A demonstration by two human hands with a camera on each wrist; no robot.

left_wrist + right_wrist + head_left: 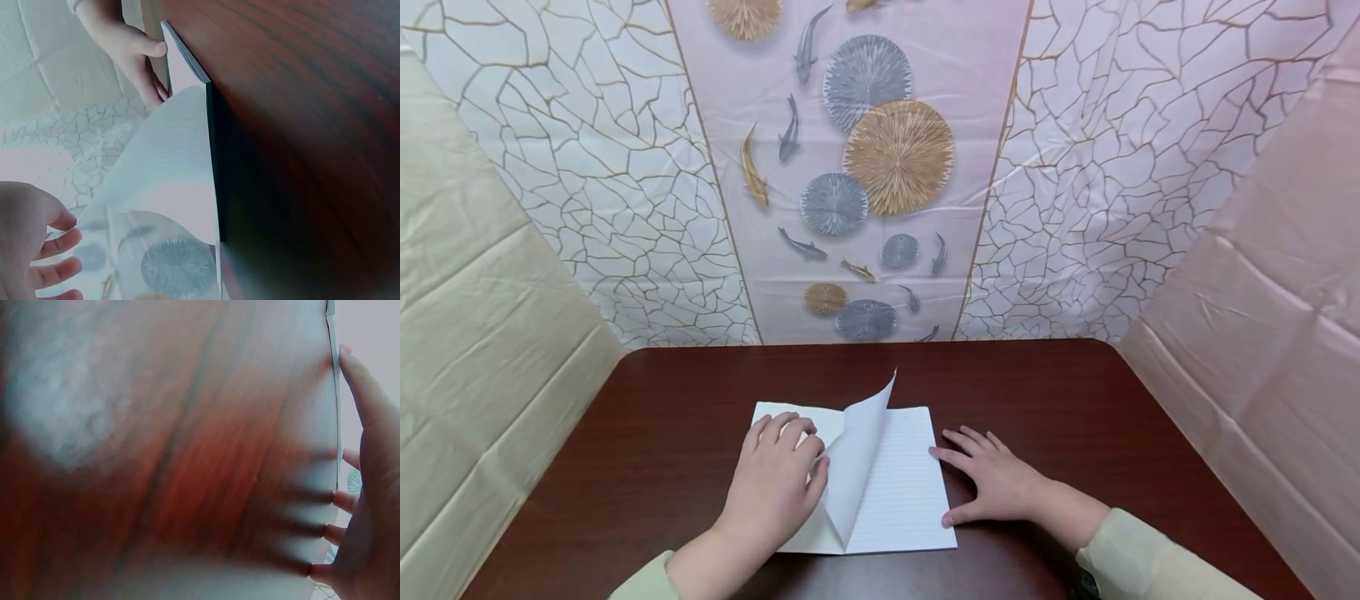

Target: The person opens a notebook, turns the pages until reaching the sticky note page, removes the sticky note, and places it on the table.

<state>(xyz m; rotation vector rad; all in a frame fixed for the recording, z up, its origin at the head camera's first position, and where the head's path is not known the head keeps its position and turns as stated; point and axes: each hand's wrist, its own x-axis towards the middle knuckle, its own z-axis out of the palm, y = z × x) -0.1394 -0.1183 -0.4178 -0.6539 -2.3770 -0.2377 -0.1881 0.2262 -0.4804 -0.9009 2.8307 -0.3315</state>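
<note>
An open notebook [912, 487] with lined white pages lies on the table in the head view. One page [859, 446] stands up from its middle, curling, with its top corner pointing up and right. Over the left half, my left hand [775, 479] pinches the edge of this page between thumb and forefinger; the left wrist view shows the pinched page [165, 156] bowed out. My right hand [1003, 486] is spread at the notebook's right edge. Its thumb and forefinger tips touch that edge, while the other fingertips rest on the table.
The dark red-brown table [685, 400] carries the notebook near its front. A patterned cloth [865, 250] with fish and round shapes hangs behind it. Pale cloth walls [1247, 333] stand along both sides.
</note>
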